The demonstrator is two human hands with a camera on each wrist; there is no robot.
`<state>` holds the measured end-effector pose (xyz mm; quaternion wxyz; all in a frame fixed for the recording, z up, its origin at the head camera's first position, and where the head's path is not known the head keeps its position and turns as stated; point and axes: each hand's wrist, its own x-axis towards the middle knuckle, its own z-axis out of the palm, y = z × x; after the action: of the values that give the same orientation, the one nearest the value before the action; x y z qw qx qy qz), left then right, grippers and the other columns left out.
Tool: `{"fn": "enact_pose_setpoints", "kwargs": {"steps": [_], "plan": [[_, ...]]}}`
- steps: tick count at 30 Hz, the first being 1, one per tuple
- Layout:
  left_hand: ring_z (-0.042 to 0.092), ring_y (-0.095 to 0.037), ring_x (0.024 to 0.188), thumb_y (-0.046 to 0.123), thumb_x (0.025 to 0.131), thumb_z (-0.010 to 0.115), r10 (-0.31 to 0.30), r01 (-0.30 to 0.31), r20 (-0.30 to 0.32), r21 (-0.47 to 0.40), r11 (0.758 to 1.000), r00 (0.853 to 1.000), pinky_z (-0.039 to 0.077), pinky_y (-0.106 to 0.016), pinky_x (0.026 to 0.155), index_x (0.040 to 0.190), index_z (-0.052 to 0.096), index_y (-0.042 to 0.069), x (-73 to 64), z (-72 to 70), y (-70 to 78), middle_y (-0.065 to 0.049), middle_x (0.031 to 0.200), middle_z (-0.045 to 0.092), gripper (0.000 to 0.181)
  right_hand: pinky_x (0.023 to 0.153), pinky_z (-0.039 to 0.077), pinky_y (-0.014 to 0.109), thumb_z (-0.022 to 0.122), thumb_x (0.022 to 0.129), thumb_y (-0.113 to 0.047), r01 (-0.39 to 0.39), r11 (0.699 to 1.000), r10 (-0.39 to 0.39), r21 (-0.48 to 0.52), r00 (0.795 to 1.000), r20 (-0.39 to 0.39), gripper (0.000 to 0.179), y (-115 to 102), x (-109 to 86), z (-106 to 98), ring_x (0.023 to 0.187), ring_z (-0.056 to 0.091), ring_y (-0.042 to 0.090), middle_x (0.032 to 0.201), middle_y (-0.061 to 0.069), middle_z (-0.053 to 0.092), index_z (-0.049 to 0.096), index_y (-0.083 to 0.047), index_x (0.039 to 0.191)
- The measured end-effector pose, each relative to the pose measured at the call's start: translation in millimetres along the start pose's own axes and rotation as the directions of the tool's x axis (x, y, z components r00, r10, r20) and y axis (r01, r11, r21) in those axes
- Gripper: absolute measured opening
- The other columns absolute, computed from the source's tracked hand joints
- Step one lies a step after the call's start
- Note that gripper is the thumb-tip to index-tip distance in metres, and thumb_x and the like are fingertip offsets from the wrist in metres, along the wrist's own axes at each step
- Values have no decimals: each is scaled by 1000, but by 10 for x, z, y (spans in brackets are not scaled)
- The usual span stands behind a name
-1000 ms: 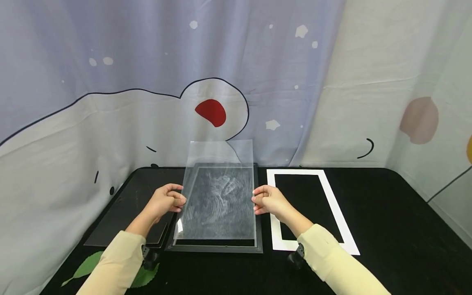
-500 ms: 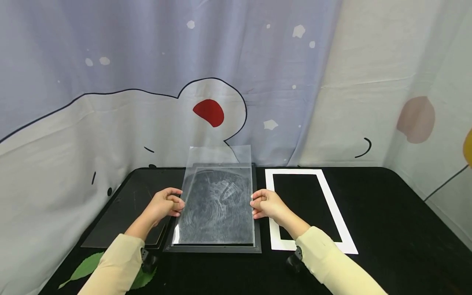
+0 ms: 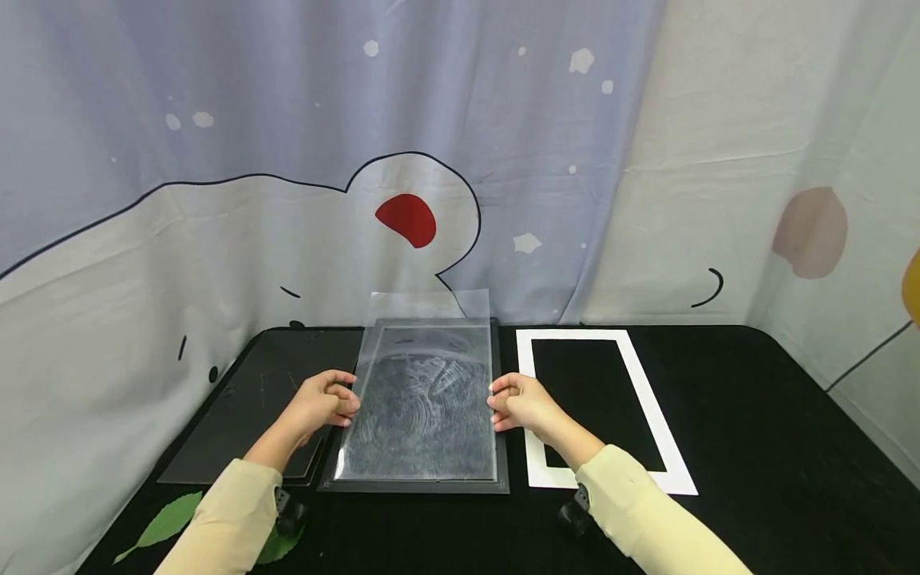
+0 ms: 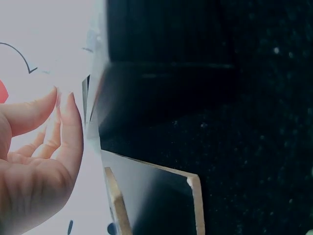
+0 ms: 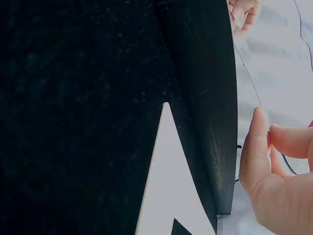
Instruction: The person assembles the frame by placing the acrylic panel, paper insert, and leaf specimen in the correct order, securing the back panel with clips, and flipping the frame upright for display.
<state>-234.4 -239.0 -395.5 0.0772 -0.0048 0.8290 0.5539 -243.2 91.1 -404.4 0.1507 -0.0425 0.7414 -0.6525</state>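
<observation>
A clear, rectangular sheet [image 3: 424, 415] with whitish swirl smears is held between both hands over a dark picture frame [image 3: 417, 485]. On its left edge the left hand [image 3: 319, 403] pinches with thumb and fingers; on its right edge the right hand [image 3: 525, 403] does the same. The sheet tilts, its far edge raised in front of the curtain and its near edge right at the frame's front inner rim. In the left wrist view the left hand [image 4: 44, 142] shows thumb and fingertips brought together. The right wrist view shows the right hand [image 5: 279, 166] pinching a thin edge.
A white mat border [image 3: 535, 431] lies right of the frame, partly under the right forearm. Left of it lies a dark backing board [image 3: 237, 423]. A green leaf [image 3: 168, 519] lies near the left sleeve. A printed curtain [image 3: 287, 239] hangs behind the black table [image 3: 776, 447].
Both hands have lowered the clear sheet and brought it slightly nearer. Its near edge has come down to the frame's front rim, and its far edge has dropped. Both grips stay the same.
</observation>
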Motion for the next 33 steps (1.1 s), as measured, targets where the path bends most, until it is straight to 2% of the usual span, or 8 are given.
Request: {"fn": "enact_pose_setpoints", "kwargs": {"steps": [7,14,23,29,33], "plan": [[62,-14,74,-9,89,56,3,-3,3,-1,1000,1000,56,-31,64,132,41,-11,-3,-3,7,-11,88,64,46,57,56,29,57,91,4,13,1000,-13,1,1000,1,19,-10,-19,0,59,57,14,75,6,56,50,10,108],[63,-15,76,-8,89,57,-23,23,0,1,1000,1000,56,-31,65,133,41,-11,-28,-2,1,-13,90,64,47,58,56,29,57,91,5,-5,1000,5,-1,1000,1,17,28,-10,3,59,58,15,74,7,56,51,9,107],[63,-16,75,-6,88,59,33,-32,44,-14,999,999,56,-32,65,130,41,-15,-45,-48,-47,-13,87,63,46,56,56,29,58,90,6,24,1000,-24,-7,999,23,19,56,-12,8,58,58,14,73,7,57,50,10,106],[63,-17,77,-8,90,56,-5,4,23,19,1000,1000,56,-34,67,133,39,-14,-43,-16,-35,-17,91,63,47,53,53,28,61,89,3,20,995,-22,-97,1000,-14,16,59,-5,10,59,57,14,73,6,59,54,5,102],[63,-17,76,-6,90,58,-5,4,17,41,999,1000,56,-34,67,132,40,-13,-44,-13,-32,-15,91,64,47,51,50,27,64,88,1,15,986,-23,-164,999,-45,15,57,-2,20,61,57,14,75,6,61,57,3,100]]}}
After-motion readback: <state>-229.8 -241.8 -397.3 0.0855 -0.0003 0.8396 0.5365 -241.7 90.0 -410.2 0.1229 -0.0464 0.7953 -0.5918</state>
